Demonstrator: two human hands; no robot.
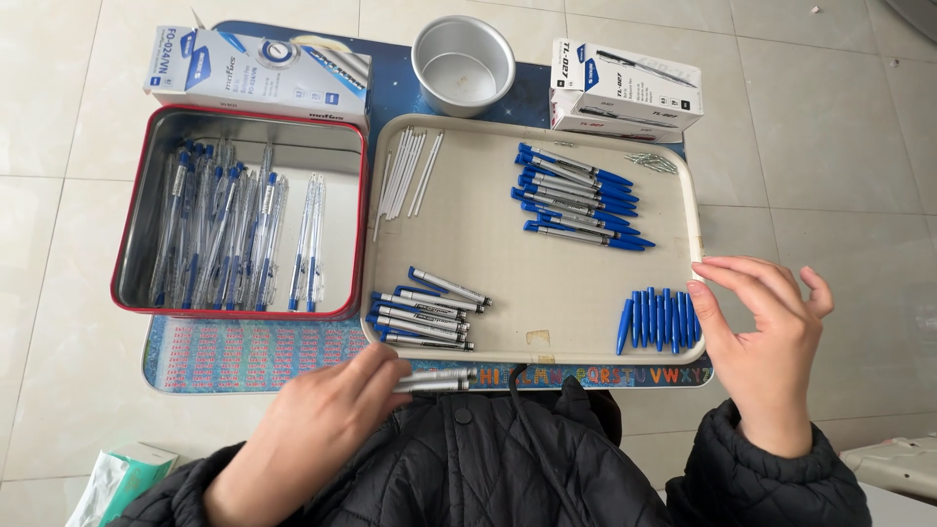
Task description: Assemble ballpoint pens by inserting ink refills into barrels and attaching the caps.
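A pen barrel (434,380), silver-grey, lies at the bottom centre of the frame just below the near rim of the beige tray (547,249), pinched at its left end by the fingers of the left hand (322,425); it may be two barrels side by side, which cannot be told. The right hand (766,342) is at the lower right, fingers spread and loose, holding nothing, its fingertips touching the tray's right edge beside a row of blue pen caps (659,319). On the tray's lower left lies a heap of grey barrels with blue ends (429,309); at its upper right a pile of assembled blue and grey pens (576,195); at its upper left a bundle of thin white refills (405,171). Left of the tray a red-rimmed metal tin (137,234) holds clear pens with blue parts (229,229). Along the top stand a pale blue box (256,70), a round metal cup (463,64) and two stacked white boxes (625,90). All rest on a blue patterned mat (264,353) on the counter.
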